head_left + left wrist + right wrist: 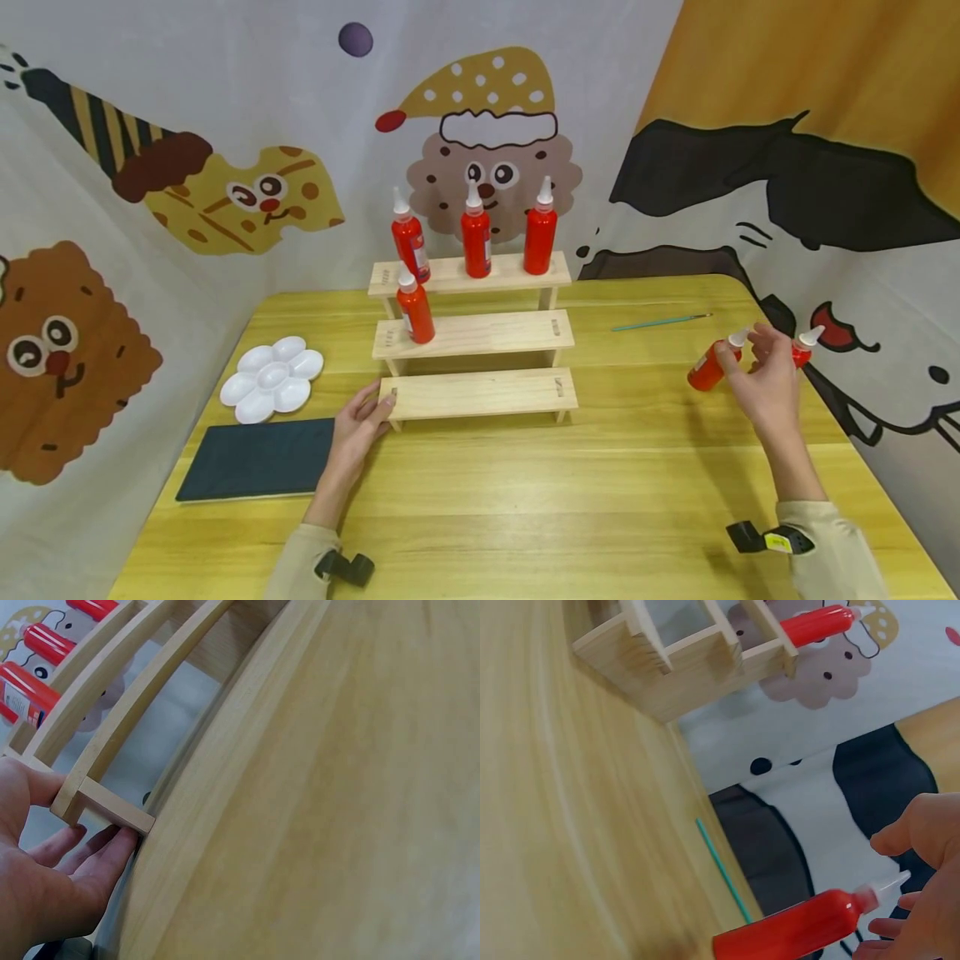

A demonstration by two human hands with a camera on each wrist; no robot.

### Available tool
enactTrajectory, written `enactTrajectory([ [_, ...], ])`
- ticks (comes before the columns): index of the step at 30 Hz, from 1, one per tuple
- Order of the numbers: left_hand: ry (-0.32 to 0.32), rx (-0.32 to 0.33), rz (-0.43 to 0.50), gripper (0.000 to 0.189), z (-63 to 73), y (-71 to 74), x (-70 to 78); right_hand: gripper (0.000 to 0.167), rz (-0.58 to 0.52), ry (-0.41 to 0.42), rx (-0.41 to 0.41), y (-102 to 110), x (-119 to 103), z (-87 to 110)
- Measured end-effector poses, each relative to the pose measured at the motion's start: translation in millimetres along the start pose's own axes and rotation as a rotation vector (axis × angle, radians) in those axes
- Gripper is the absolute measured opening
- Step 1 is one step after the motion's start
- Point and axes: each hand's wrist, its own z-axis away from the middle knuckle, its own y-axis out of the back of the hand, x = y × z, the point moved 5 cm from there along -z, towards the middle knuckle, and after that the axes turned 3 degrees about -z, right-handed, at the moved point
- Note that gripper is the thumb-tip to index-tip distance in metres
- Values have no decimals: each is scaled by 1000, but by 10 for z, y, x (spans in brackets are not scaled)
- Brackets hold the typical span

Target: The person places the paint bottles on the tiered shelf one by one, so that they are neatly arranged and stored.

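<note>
A three-step wooden display stand [480,393] stands on the table. My left hand [358,429] holds the left end of its lowest step, thumb on the board and fingers against the leg [116,806]. Three red squeeze bottles [477,242] with white nozzles stand on the top step, and one more bottle [417,315] is at the left of the middle step. At the right, my right hand [767,383] is spread around the nozzle of a red squeeze bottle [795,930], with a gap visible around the nozzle. Another red bottle [802,354] is partly hidden behind that hand.
A teal paintbrush [660,322] lies right of the stand. At the left are a white flower-shaped palette [272,379] and a dark flat board [255,458]. A printed cartoon curtain [300,83] hangs behind the table [487,517].
</note>
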Motion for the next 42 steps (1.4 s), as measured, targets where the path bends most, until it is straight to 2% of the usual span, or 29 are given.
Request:
enactTrajectory([
  [4, -4, 2, -3, 62, 8, -3, 10, 72, -1, -18, -28, -61, 90, -8],
  [11, -2, 3, -22, 62, 16, 3, 11, 71, -18, -1, -60, -162, 220, -29],
  [18, -7, 4, -6, 60, 11, 0, 2, 71, -41, -56, -71, -227, 341, -105],
  [24, -10, 3, -2, 60, 5, 1, -2, 67, -5, -66, -78, -245, 391, -156],
  [33, -4, 0, -10, 60, -12, 0, -24, 64, -2, -58, -83, -266, 359, -130],
  [42, -6, 0, -4, 60, -22, 10, -32, 60, -17, 46, -46, -255, 134, -73],
])
